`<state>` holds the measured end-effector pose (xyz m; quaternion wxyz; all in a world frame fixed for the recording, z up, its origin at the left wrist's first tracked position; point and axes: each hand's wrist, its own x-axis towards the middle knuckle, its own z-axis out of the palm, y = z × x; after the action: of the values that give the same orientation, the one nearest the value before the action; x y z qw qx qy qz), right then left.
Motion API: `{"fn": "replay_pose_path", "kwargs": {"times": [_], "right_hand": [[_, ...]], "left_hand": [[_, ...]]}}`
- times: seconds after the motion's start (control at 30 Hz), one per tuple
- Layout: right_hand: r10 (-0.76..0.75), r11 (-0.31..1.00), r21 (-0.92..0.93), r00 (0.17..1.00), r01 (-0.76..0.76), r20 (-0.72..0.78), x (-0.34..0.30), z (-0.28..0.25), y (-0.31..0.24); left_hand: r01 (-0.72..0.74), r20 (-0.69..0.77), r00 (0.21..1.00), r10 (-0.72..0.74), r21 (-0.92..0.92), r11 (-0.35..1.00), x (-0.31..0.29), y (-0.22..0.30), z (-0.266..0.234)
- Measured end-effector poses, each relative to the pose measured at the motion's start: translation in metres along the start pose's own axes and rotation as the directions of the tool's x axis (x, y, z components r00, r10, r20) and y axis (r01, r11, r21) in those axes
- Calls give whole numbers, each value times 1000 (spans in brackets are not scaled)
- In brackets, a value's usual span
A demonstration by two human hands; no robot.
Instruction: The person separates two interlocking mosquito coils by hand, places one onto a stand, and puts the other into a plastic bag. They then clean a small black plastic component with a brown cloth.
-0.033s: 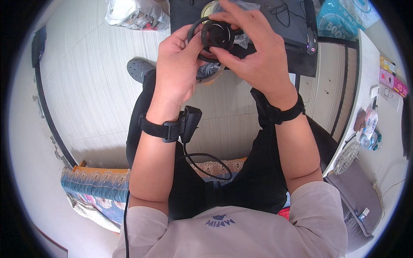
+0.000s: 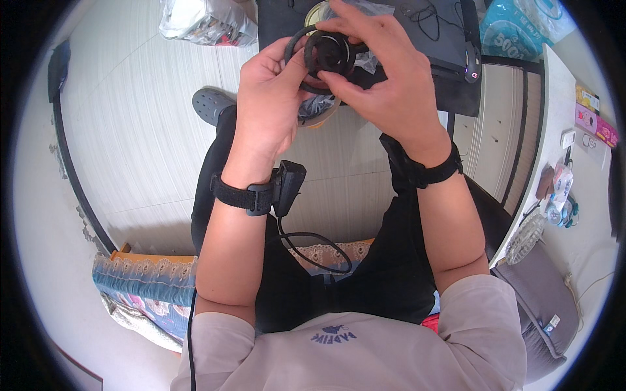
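Note:
Above the near edge of the black table, both hands are on a dark round thing. My left hand [image 2: 268,98] is closed on a black ring [image 2: 291,49], its thumb pressed over the inner side. Within and beside the ring is a black round part [image 2: 334,55] with curved, glossy edges; its exact kind does not show. My right hand [image 2: 398,85] holds this part at its edge, thumb at the lower side and forefinger along the top, the other fingers raised. The left fingertips are partly hidden behind the ring.
A round tub [image 2: 325,120] with dark plastic inside stands below the hands. On the black table [image 2: 398,55] lie a clear plastic bag [image 2: 370,62] and a thin black cable [image 2: 427,18]. A filled plastic bag [image 2: 205,23] stands at far left, a blue pack [image 2: 512,29] at far right.

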<state>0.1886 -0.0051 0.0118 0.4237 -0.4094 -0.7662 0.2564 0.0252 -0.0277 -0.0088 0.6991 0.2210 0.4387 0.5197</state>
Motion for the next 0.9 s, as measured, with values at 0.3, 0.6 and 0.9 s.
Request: {"fn": "replay_pose_path", "kwargs": {"times": [0.3, 0.6, 0.9], "right_hand": [[158, 976, 134, 981, -172, 112, 9, -8, -12], [80, 997, -36, 985, -75, 156, 9, -11, -8], [51, 995, 80, 996, -56, 69, 8, -10, -1]], "left_hand": [[40, 101, 995, -27, -132, 990, -2, 5, -2], [46, 137, 990, -37, -60, 997, 1, 1, -7], [81, 4, 997, -81, -75, 994, 0, 7, 1]]}}
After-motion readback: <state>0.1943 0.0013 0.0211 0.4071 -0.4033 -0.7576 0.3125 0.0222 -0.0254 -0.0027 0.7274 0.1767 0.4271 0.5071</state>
